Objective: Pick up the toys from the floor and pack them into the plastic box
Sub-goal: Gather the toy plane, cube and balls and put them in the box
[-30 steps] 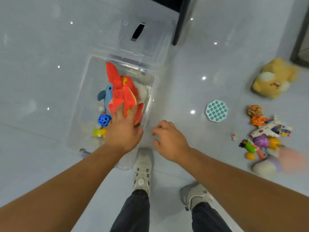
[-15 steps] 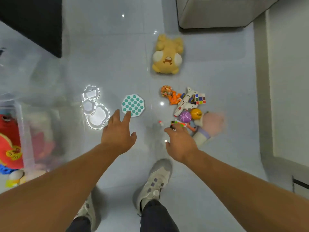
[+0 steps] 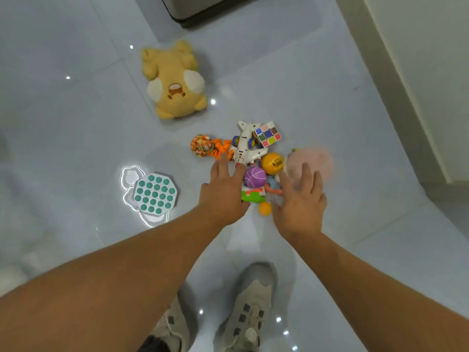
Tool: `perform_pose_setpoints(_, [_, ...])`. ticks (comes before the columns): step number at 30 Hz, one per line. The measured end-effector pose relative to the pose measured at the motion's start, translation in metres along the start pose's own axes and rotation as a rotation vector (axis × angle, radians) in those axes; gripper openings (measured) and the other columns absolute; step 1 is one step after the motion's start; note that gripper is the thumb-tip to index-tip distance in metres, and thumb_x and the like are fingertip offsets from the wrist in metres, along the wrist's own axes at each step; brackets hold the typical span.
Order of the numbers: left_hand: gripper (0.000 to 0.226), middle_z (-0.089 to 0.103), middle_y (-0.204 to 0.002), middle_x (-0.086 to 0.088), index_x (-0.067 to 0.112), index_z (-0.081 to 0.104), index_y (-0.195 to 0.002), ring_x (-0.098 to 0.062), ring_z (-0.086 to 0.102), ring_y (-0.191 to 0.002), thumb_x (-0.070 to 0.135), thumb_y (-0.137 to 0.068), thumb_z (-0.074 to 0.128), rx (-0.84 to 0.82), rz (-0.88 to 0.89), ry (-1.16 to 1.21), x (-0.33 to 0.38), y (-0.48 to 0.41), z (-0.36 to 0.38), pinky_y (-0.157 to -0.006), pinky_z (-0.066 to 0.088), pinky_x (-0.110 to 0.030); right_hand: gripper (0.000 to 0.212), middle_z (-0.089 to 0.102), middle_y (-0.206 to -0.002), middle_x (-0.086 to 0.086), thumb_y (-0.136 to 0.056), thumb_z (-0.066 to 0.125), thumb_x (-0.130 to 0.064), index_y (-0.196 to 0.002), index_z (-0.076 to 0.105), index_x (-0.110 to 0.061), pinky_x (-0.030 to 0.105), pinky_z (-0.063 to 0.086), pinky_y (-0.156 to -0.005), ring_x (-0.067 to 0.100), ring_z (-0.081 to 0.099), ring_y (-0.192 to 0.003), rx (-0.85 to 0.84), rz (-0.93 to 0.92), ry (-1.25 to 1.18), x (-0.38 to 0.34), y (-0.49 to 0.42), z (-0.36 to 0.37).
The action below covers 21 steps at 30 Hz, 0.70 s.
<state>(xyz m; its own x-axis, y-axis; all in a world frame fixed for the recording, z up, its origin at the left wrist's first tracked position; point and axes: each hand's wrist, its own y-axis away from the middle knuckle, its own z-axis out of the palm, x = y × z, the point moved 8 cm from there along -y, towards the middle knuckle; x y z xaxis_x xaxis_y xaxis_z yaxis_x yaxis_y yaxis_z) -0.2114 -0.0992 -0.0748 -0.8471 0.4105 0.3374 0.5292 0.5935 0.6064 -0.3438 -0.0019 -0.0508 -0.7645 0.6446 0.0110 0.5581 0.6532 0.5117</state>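
A heap of small toys lies on the grey floor: a white toy plane (image 3: pixel 245 146), a colour cube (image 3: pixel 268 134), an orange ball (image 3: pixel 272 161), a purple ball (image 3: pixel 254 177), a green toy (image 3: pixel 251 196), a small orange ball (image 3: pixel 265 208), an orange figure (image 3: pixel 206 146) and a blurred pink plush (image 3: pixel 314 163). My left hand (image 3: pixel 223 194) hovers open over the heap's left side. My right hand (image 3: pixel 300 201) hovers open over its right side, holding nothing. A yellow plush (image 3: pixel 173 81) lies farther off. The plastic box is out of view.
A teal bubble-pop pad (image 3: pixel 154 194) lies on the floor left of my left hand. A wall and skirting (image 3: pixel 396 80) run along the right. Furniture (image 3: pixel 200 8) stands at the top. My two shoes (image 3: pixel 246 308) are at the bottom.
My view turned from the box to the toy heap. My left hand let go of the red plush in the box, and both hands moved forward over the heap.
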Motion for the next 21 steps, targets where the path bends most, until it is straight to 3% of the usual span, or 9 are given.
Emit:
perform_pose_setpoints(4, [0.094, 0.005, -0.157, -0.014, 0.027, 0.031, -0.136, -0.035, 0.017, -0.142, 0.058, -0.063, 0.081, 0.067, 0.076, -0.045, 0.009, -0.046, 0.008, -0.087, 0.052, -0.053, 0.076, 0.018, -0.157, 0.017, -0.080, 0.071, -0.022, -0.143, 0.030, -0.031, 0.051, 0.037, -0.102, 0.042, 0.023, -0.138, 0.156, -0.252, -0.059, -0.021, -0.035, 0.002])
perform_pose_setpoints(7, [0.096, 0.001, -0.159, -0.015, 0.029, 0.035, -0.139, -0.036, -0.002, -0.148, 0.065, -0.061, 0.078, 0.103, 0.138, -0.041, 0.018, -0.057, 0.019, -0.085, 0.053, -0.056, 0.078, 0.006, -0.160, 0.014, -0.084, 0.064, -0.023, -0.148, 0.022, -0.035, 0.053, 0.033, -0.105, 0.046, 0.014, -0.141, 0.189, -0.351, -0.044, -0.038, -0.069, -0.002])
perform_pose_setpoints(9, [0.096, -0.006, -0.160, -0.016, 0.031, 0.038, -0.139, -0.035, -0.011, -0.148, 0.065, -0.059, 0.079, 0.131, 0.162, -0.028, 0.021, -0.061, 0.026, -0.081, 0.054, -0.057, 0.082, -0.009, -0.161, 0.010, -0.083, 0.064, -0.027, -0.148, 0.016, -0.039, 0.053, 0.034, -0.104, 0.047, 0.005, -0.143, 0.132, -0.415, 0.055, -0.047, -0.093, 0.000])
perform_pose_setpoints(11, [0.081, -0.010, -0.161, -0.016, 0.031, 0.047, -0.130, -0.036, -0.015, -0.147, 0.059, -0.063, 0.081, 0.124, 0.149, -0.010, 0.018, -0.066, 0.035, -0.082, 0.054, -0.056, 0.086, -0.022, -0.159, 0.006, -0.080, 0.069, -0.031, -0.147, 0.016, -0.041, 0.052, 0.034, -0.106, 0.046, 0.003, -0.144, 0.006, -0.479, 0.127, -0.050, -0.113, 0.005])
perform_pose_setpoints(13, [0.069, -0.012, -0.161, -0.016, 0.029, 0.051, -0.125, -0.038, -0.016, -0.147, 0.054, -0.068, 0.080, 0.118, 0.144, -0.006, 0.016, -0.071, 0.042, -0.083, 0.054, -0.054, 0.088, -0.026, -0.157, 0.006, -0.074, 0.076, -0.031, -0.145, 0.023, -0.039, 0.052, 0.039, -0.104, 0.045, 0.015, -0.141, -0.077, -0.537, 0.159, -0.052, -0.127, 0.005])
perform_pose_setpoints(16, [0.062, -0.012, -0.161, -0.017, 0.026, 0.053, -0.128, -0.039, -0.014, -0.147, 0.046, -0.074, 0.076, 0.159, 0.129, -0.003, 0.017, -0.076, 0.044, -0.080, 0.053, -0.048, 0.080, -0.026, -0.157, 0.007, -0.063, 0.083, -0.024, -0.128, 0.038, -0.032, 0.045, 0.053, -0.084, 0.040, 0.043, -0.119, -0.127, -0.568, 0.145, -0.059, -0.138, 0.004])
perform_pose_setpoints(21, [0.060, -0.018, -0.161, -0.013, 0.029, 0.047, -0.139, -0.046, -0.010, -0.146, 0.037, -0.083, 0.069, 0.168, 0.086, 0.085, 0.018, -0.082, 0.043, -0.085, 0.051, -0.050, 0.093, -0.028, -0.156, 0.004, -0.058, 0.088, -0.030, -0.136, 0.036, -0.039, 0.042, 0.051, -0.084, 0.041, 0.042, -0.115, -0.212, -0.547, 0.144, -0.050, -0.140, 0.024])
